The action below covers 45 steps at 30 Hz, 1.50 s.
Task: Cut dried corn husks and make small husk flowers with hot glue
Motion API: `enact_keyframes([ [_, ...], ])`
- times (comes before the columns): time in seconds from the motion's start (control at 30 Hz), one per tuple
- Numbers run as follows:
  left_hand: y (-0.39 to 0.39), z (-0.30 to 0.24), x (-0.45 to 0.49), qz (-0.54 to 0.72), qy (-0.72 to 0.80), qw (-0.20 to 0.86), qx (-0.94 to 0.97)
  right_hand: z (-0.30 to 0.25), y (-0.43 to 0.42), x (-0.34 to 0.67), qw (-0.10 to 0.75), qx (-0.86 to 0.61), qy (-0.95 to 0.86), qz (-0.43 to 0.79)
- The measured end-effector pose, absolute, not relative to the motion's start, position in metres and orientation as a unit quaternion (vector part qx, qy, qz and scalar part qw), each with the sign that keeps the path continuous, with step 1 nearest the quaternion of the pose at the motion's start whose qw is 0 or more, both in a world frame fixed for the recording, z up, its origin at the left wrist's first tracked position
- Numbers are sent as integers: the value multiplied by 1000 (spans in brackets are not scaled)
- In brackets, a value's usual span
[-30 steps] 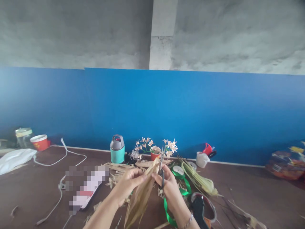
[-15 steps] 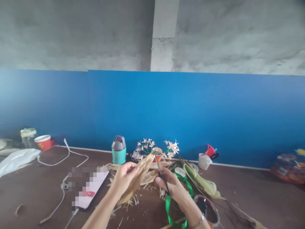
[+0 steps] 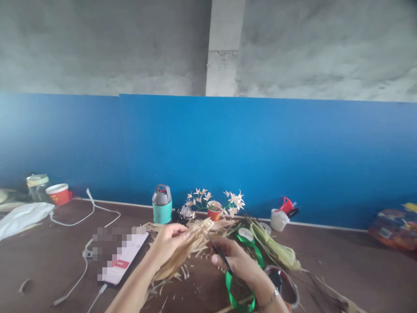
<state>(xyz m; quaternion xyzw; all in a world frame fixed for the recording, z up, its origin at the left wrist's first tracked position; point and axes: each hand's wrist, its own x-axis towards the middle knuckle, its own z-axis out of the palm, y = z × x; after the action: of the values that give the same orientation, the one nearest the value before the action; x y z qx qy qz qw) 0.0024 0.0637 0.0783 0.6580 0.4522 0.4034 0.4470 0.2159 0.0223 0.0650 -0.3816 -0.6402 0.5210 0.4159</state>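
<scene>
My left hand [image 3: 167,244] is closed around a bundle of dry, pale straw-like leaf strips [image 3: 187,248], which slants down to the left over the brown table [image 3: 48,261]. My right hand [image 3: 239,261] grips dark scissors [image 3: 219,252], their tips pointing up-left into the bundle's frayed end. A green ribbon [image 3: 237,295] loops below my right wrist. Loose dry strips and scraps lie on the table under both hands.
A phone [image 3: 122,258] with a white cable lies to the left. Behind stand a teal flask [image 3: 162,203], a small pot of pale flowers [image 3: 213,204], a white cup [image 3: 276,218], a green leaf bundle [image 3: 273,250], a red cup [image 3: 57,194] and a jar. A blue wall backs the table.
The bundle has dropped from nearly upright to a low slant over the table. The scissors turned from pointing up to pointing up-left at its tip, and both hands lowered.
</scene>
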Motion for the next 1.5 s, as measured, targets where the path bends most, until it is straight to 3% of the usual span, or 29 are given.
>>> enact_keyframes([
  [0.6,68,77,1,394,489,437,644,53,25,218,368,-507,-611,485],
  [0.8,62,80,3,352,452,424,702,52,27,213,374,-462,-630,500],
  [1.23,62,75,5,331,510,473,638,52,25,219,332,-534,-655,418],
  [1.5,62,67,3,316,496,481,651,52,25,215,355,-489,-639,476],
])
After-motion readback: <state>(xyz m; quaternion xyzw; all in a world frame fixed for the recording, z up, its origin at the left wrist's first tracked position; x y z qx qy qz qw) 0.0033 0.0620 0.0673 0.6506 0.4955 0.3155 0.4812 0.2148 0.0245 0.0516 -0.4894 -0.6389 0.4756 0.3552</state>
